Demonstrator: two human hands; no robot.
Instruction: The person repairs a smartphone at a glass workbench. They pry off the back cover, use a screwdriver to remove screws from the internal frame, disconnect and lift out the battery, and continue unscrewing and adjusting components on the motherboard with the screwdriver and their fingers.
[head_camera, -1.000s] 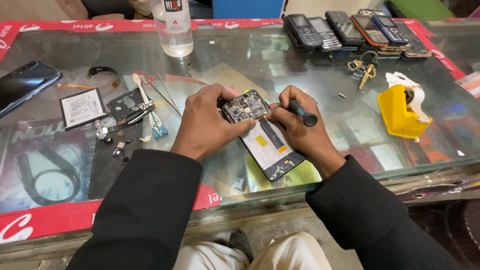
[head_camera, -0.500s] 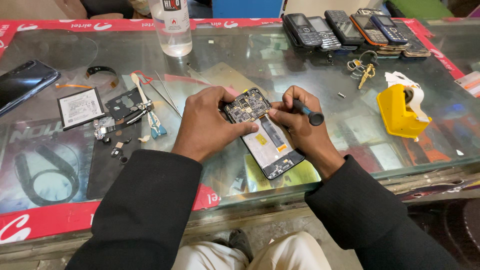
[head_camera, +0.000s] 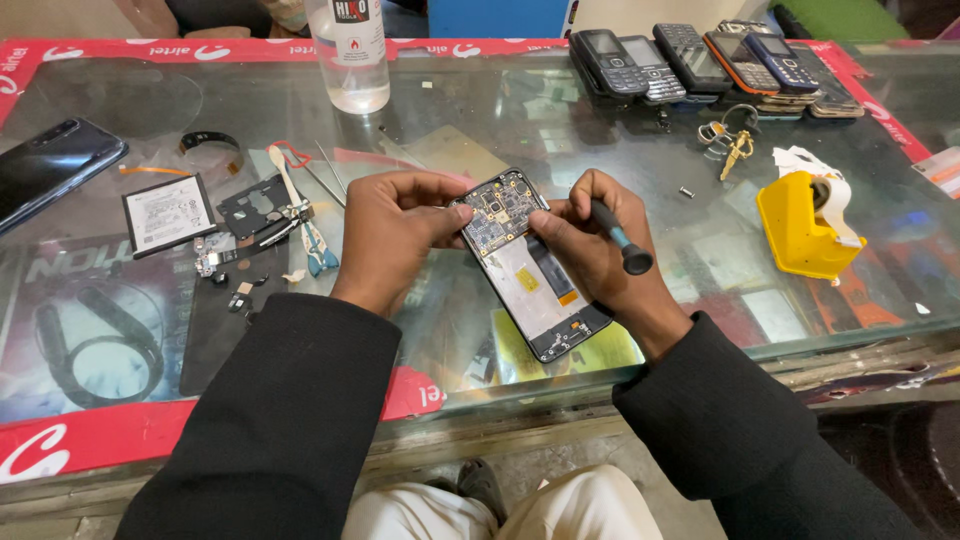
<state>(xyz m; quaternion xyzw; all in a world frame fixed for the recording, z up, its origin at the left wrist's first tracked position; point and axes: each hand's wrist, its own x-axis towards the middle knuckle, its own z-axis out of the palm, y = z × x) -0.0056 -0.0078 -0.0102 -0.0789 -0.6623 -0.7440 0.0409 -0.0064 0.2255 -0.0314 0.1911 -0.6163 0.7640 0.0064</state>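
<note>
An opened smartphone (head_camera: 528, 270) with its back off and circuit board exposed lies tilted on the glass counter (head_camera: 500, 120). My left hand (head_camera: 395, 235) grips the phone's upper left edge, thumb pressed on its side. My right hand (head_camera: 590, 245) holds a small black screwdriver (head_camera: 620, 238) with a teal band, its tip down at the circuit board near the top of the phone. Both sleeves are black.
Left of my hands lie a phone battery (head_camera: 168, 213), a black cover plate (head_camera: 258, 205), tweezers, a blue-handled tool (head_camera: 315, 250) and small parts. A dark smartphone (head_camera: 50, 170) sits far left. A clear bottle (head_camera: 348, 50), several keypad phones (head_camera: 700, 60), keys (head_camera: 730, 145) and a yellow tape dispenser (head_camera: 800, 225) stand around.
Both hands and the phone have stayed almost in place; the screwdriver handle has shifted slightly as my right hand works at the board.
</note>
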